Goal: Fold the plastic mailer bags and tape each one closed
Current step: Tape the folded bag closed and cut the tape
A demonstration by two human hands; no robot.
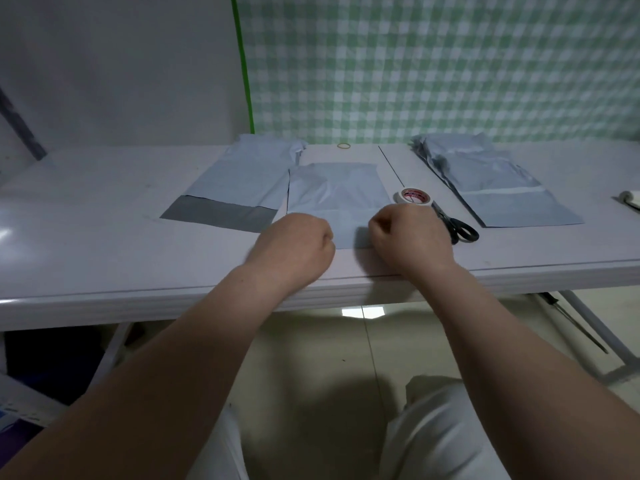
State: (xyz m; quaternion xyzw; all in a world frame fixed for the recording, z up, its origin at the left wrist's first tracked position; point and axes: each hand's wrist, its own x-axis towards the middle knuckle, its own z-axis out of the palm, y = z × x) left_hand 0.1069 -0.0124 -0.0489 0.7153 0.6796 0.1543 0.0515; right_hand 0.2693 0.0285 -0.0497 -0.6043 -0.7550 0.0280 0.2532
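A pale blue mailer bag (337, 192) lies flat on the white table (104, 244) right in front of me. My left hand (298, 244) is closed in a fist over its near left corner. My right hand (410, 237) is closed the same way over its near right corner. The fingers curl under, so the grip itself is hidden. A roll of tape (414, 196) stands just beyond my right hand. Black scissors (457, 228) lie to the right of that hand.
Another mailer bag (239, 181) with a dark grey flap lies to the left, touching the middle one. A pile of several bags (495, 181) sits at the right. A rubber band (344, 145) lies at the back by the checked curtain. A white object (632, 199) is at the far right edge.
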